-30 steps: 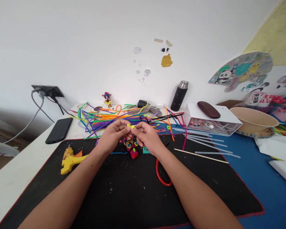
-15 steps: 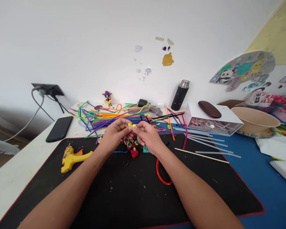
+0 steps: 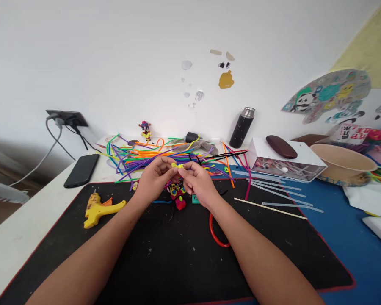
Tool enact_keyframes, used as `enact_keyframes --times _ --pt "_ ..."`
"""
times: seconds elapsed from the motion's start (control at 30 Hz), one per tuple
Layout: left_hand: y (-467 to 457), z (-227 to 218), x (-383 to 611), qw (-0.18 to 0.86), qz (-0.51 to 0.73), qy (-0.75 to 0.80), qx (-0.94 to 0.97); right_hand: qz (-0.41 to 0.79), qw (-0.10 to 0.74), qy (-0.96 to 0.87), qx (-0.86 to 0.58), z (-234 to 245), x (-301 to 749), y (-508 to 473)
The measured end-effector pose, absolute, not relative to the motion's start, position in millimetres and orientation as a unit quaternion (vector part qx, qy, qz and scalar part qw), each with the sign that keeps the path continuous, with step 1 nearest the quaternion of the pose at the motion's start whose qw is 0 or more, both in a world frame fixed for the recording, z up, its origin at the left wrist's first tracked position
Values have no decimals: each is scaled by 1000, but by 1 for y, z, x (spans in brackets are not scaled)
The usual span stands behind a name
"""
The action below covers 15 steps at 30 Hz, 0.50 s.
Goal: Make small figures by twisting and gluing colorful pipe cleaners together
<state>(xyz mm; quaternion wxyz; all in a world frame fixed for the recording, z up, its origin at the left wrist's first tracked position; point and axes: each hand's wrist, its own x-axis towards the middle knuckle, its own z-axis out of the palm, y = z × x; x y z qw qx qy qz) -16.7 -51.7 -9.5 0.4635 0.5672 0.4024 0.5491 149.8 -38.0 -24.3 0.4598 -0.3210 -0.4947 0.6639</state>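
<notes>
Between the fingertips of both hands is a small yellow piece (image 3: 178, 166), which looks like bent pipe cleaner. My left hand (image 3: 157, 177) pinches its left side with thumb and forefinger. From the right, my right hand (image 3: 198, 182) grips the other end, fingers closed. Just below the hands, a small red and multicoloured craft figure (image 3: 179, 202) lies on the black mat (image 3: 171, 258), partly hidden by the fingers. A teal block (image 3: 195, 199) shows beside my right hand. Behind the hands spreads a pile of coloured pipe cleaners (image 3: 139, 159).
A yellow glue gun (image 3: 98, 209) lies left on the mat, near a phone (image 3: 81, 170). To the right are a red ring (image 3: 213, 233), a wooden stick (image 3: 269, 208) and several clear glue sticks (image 3: 287, 205). A black flask (image 3: 242, 127) and a white box (image 3: 287, 159) stand behind.
The view has shifted slightly, so everything sits a little further right. Both hands keep their pinch on the yellow piece, with hardly any other movement.
</notes>
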Motion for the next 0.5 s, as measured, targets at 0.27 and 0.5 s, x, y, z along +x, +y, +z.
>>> enact_keyframes --times 0.27,0.5 --pt "-52 -12 -16 398 557 419 597 661 452 -503 -328 -18 152 -39" --pt "-53 -19 -15 363 540 430 626 652 457 -501 -341 -20 151 -39"
